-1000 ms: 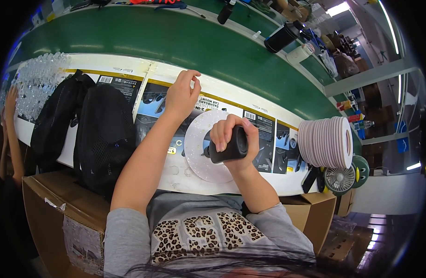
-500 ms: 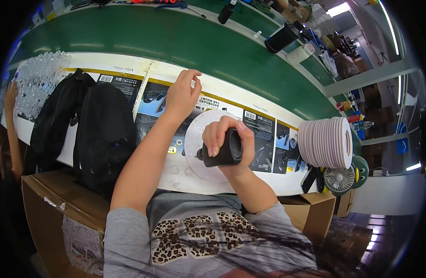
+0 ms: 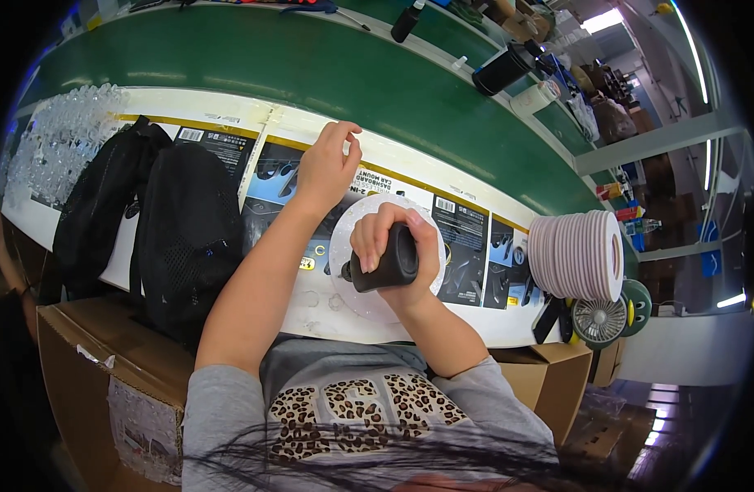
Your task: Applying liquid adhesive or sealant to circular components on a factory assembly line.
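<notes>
My right hand (image 3: 387, 243) is wrapped around a black cylindrical tool (image 3: 385, 262), held sideways just above a white round disc (image 3: 350, 234) that lies on the work table. My left hand (image 3: 328, 164) reaches farther out, fingertips pinched together over a printed product box (image 3: 274, 184); whether it holds anything small is not visible. The disc is partly hidden behind my right hand and the tool.
Flat printed boxes (image 3: 467, 246) line the white table edge. A stack of pale pink discs (image 3: 575, 256) stands at right, beside a small fan (image 3: 600, 321). Black mesh bags (image 3: 184, 238) sit at left, clear plastic trays (image 3: 61, 139) beyond. A green conveyor (image 3: 311, 74) runs behind. Cardboard cartons (image 3: 98, 369) stand below.
My right hand has turned the black tool from upright to lying sideways over the disc. My left hand stays out over the printed box, fingers drawn closer together.
</notes>
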### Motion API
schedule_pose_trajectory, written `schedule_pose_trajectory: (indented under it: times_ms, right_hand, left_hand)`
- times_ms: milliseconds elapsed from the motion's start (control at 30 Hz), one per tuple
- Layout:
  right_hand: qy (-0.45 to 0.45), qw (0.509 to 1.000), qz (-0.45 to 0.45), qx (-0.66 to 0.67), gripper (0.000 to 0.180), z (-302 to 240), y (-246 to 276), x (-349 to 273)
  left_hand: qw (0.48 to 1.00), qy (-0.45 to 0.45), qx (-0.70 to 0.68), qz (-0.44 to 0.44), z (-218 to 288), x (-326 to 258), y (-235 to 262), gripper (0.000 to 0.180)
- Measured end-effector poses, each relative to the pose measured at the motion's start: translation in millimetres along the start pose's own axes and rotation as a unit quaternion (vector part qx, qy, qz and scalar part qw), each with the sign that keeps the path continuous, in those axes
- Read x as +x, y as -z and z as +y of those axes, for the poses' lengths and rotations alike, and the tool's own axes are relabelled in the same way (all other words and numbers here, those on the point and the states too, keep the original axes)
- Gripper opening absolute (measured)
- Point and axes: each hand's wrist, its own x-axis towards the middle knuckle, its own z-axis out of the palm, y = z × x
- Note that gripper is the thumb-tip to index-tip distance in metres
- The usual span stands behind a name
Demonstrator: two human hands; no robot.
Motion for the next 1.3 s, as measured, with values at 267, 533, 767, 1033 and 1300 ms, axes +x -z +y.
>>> schedule_pose_trajectory:
  times_ms: [267,533,767,1033,1300]
  right_hand:
    - [0.008,1.0,0.028,0.006,0.041,-7,-1,6]
    - [0.032,0.999,0.028,0.01,0.042,1,5,16]
    - [0.035,0.999,0.024,0.008,0.042,4,8,19]
    - [0.034,0.998,0.051,0.025,0.041,3,11,22]
    - [0.036,0.969,0.183,0.16,0.036,-5,39,28]
  left_hand:
    - [1.0,0.006,0.004,-0.003,1,0,0,0.017]
    - [1.0,0.011,0.0,-0.006,1,-1,-1,0.018]
    - [1.0,0.009,-0.002,-0.003,0,0,-1,0.018]
    - [0.999,-0.002,-0.023,0.027,1,3,2,0.018]
    - [0.953,-0.042,-0.243,0.177,60,1,49,0.016]
